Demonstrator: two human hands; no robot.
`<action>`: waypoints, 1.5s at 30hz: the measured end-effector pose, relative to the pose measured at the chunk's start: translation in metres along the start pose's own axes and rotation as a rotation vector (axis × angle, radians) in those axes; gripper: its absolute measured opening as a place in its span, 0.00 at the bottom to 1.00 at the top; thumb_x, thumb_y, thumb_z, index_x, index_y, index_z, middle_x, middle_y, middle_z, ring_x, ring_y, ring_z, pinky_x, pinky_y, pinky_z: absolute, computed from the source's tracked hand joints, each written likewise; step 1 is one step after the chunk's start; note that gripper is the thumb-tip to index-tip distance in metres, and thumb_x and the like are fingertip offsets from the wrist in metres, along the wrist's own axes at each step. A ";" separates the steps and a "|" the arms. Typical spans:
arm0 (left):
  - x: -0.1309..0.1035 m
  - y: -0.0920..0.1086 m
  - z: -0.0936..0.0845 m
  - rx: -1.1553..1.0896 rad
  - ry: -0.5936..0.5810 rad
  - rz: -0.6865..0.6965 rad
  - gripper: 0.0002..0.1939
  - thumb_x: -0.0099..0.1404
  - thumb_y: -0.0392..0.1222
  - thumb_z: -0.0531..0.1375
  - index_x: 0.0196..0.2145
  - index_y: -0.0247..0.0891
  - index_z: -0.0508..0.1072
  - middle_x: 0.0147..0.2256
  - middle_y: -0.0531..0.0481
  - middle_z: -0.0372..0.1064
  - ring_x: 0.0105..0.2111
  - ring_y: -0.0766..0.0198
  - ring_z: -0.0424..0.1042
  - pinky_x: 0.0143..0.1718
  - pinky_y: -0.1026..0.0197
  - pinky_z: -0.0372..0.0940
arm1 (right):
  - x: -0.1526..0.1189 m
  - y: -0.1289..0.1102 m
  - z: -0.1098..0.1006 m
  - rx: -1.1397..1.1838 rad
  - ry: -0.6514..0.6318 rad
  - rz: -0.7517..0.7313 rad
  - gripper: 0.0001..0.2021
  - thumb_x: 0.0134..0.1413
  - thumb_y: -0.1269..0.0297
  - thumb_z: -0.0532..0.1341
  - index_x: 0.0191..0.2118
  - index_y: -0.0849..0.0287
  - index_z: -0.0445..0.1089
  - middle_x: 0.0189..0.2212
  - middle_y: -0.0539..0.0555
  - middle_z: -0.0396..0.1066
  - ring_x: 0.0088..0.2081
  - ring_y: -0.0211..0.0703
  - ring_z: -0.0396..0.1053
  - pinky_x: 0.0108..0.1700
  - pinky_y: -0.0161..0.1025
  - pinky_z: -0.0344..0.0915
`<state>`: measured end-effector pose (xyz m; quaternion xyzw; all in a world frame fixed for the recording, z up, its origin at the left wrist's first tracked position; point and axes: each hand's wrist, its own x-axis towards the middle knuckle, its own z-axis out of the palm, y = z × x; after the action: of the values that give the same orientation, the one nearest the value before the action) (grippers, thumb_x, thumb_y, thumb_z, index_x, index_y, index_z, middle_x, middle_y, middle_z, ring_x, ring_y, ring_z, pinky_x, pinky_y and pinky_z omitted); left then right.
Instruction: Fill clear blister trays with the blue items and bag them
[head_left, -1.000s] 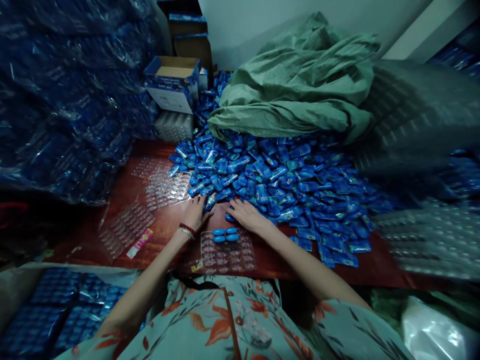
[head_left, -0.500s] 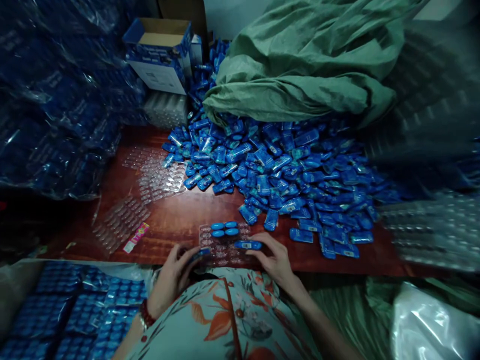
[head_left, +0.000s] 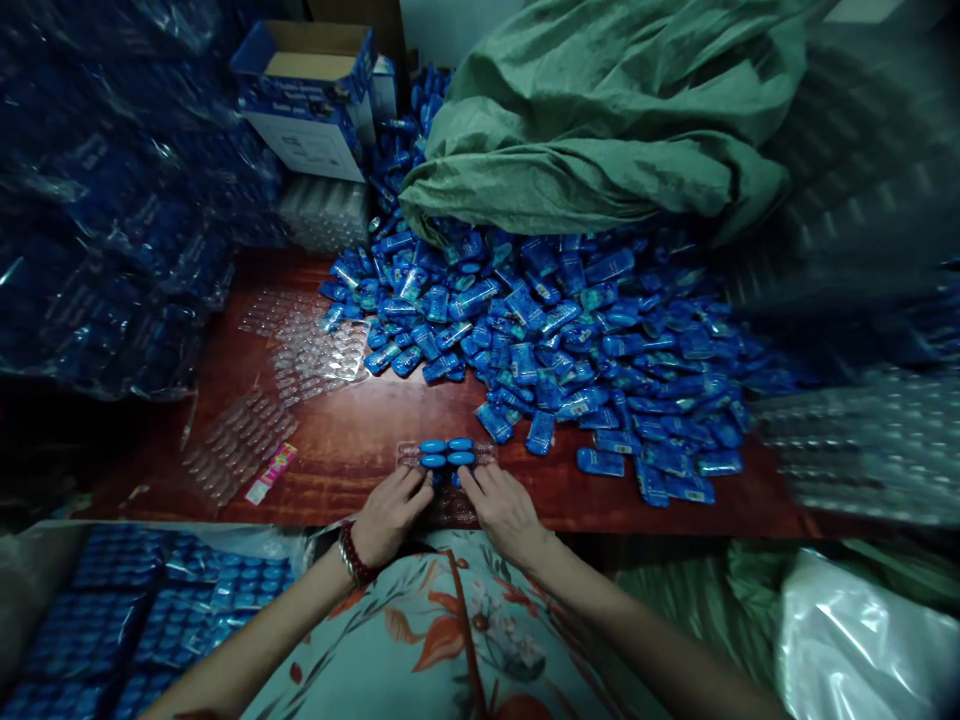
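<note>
A clear plastic tray [head_left: 454, 512] with moulded hollows lies at the table's front edge, close to my body. Several blue packs [head_left: 460, 445] sit side by side in two rows in its far middle part. My left hand [head_left: 391, 514] is closed over the tray's left side, its fingertips on a blue pack [head_left: 436, 480] that is mostly covered. Opposite it, my right hand [head_left: 504, 510] has its fingers on another blue pack [head_left: 456, 480], also largely hidden. Both packs are just below the filled rows.
A large heap of blue packs [head_left: 525, 365] spreads under a green cloth sack [head_left: 600, 170]. Spare clear trays [head_left: 319, 350] lie left, near a pink wrapper [head_left: 271, 474]. An open box [head_left: 307, 100] stands behind. Bagged blue goods [head_left: 97, 240] are piled left; stacked trays [head_left: 855, 440] stand right.
Both hands have moved inward over the tray, bringing the blue packs they held apart to the spot just below the filled rows. The view has shifted slightly.
</note>
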<state>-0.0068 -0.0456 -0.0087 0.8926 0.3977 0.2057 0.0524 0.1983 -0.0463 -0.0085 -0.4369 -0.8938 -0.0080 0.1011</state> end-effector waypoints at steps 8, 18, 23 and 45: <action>0.019 -0.010 0.009 0.055 -0.062 0.158 0.16 0.66 0.31 0.46 0.47 0.30 0.67 0.40 0.38 0.68 0.40 0.58 0.67 0.40 0.55 0.67 | 0.016 -0.004 -0.008 -0.103 -0.039 0.087 0.12 0.60 0.69 0.53 0.47 0.63 0.66 0.29 0.55 0.68 0.32 0.43 0.66 0.30 0.38 0.60; 0.085 -0.087 0.026 -0.131 0.109 -0.343 0.12 0.66 0.42 0.52 0.45 0.36 0.69 0.40 0.43 0.67 0.42 0.58 0.66 0.44 0.55 0.63 | 0.018 0.046 0.012 -0.117 -0.033 0.690 0.17 0.60 0.52 0.52 0.39 0.60 0.68 0.33 0.57 0.68 0.38 0.46 0.65 0.30 0.34 0.58; 0.147 -0.102 0.037 0.060 -0.180 -0.264 0.14 0.62 0.42 0.58 0.44 0.33 0.69 0.38 0.41 0.68 0.40 0.54 0.65 0.41 0.54 0.61 | 0.037 0.053 0.018 -0.028 -0.079 0.667 0.12 0.59 0.56 0.55 0.39 0.62 0.64 0.34 0.58 0.68 0.38 0.47 0.66 0.30 0.35 0.60; -0.011 -0.022 0.022 -0.299 0.212 -0.190 0.11 0.66 0.33 0.49 0.44 0.37 0.67 0.33 0.48 0.70 0.32 0.68 0.70 0.33 0.67 0.67 | -0.014 0.024 -0.001 0.226 0.021 -0.016 0.18 0.59 0.78 0.46 0.51 0.63 0.62 0.37 0.59 0.67 0.38 0.41 0.67 0.35 0.36 0.67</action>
<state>-0.0193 -0.0374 -0.0377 0.8067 0.4485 0.3494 0.1611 0.2256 -0.0423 -0.0124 -0.4155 -0.8913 0.0873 0.1592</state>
